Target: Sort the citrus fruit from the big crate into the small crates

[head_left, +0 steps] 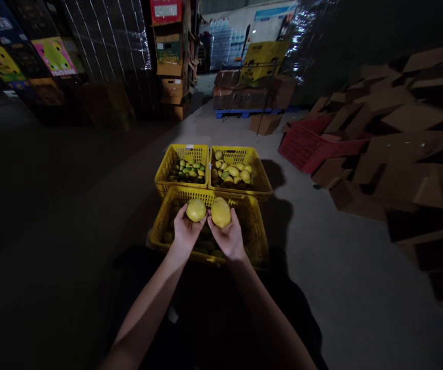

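Cupped in my left hand [185,229] is a round yellow lemon [196,210]. My right hand [229,237] holds a longer yellow lemon [220,213] close beside it. Both hands are above the near yellow crate [260,234], where more fruit lies in shadow, its kind hard to make out. Behind it, the left yellow crate [162,169] contains small green and yellow fruit [192,172]. Larger yellow lemons [234,171] lie in the right yellow crate [263,180], which stands against the left one.
On the right, a red crate [302,146] lies among a heap of flattened cardboard boxes [399,149]. A blue pallet [240,113] with boxes on it stands at the back. Stacked cartons [171,67] rise at the back left.
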Demonstrator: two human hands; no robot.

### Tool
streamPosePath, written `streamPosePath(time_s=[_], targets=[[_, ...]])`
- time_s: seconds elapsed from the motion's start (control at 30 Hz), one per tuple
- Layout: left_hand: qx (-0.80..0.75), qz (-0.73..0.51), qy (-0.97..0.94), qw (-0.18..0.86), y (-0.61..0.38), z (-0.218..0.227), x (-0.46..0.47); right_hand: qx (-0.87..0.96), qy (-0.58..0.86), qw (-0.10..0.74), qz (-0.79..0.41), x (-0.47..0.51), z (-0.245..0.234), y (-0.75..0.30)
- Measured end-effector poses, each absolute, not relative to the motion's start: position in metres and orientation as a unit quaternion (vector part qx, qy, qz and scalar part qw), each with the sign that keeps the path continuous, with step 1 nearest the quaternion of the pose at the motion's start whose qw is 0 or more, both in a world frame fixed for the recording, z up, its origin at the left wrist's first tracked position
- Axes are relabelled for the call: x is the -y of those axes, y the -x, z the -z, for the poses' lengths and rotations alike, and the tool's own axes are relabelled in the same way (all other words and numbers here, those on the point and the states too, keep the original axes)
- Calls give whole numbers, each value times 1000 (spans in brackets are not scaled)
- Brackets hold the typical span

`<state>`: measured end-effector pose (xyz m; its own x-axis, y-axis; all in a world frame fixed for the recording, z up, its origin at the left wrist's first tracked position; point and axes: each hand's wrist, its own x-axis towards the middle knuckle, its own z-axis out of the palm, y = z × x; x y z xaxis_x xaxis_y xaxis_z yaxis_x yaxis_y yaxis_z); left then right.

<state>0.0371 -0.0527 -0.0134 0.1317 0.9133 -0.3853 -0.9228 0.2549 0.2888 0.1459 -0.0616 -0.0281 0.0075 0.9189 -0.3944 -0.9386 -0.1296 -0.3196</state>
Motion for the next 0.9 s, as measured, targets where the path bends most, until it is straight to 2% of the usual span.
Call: streamPosePath(time_s=[0.27,0.53,0.9], targets=[[-179,-591,5,787,-31,7,56,27,198,642,-740,67,22,-147],[-211,-527,-101,817,-25,-2,66,103,246,579,-770,72,17,-151],[-195,-495,-175,829,-21,5,67,205,178,574,-773,72,34,-154]])
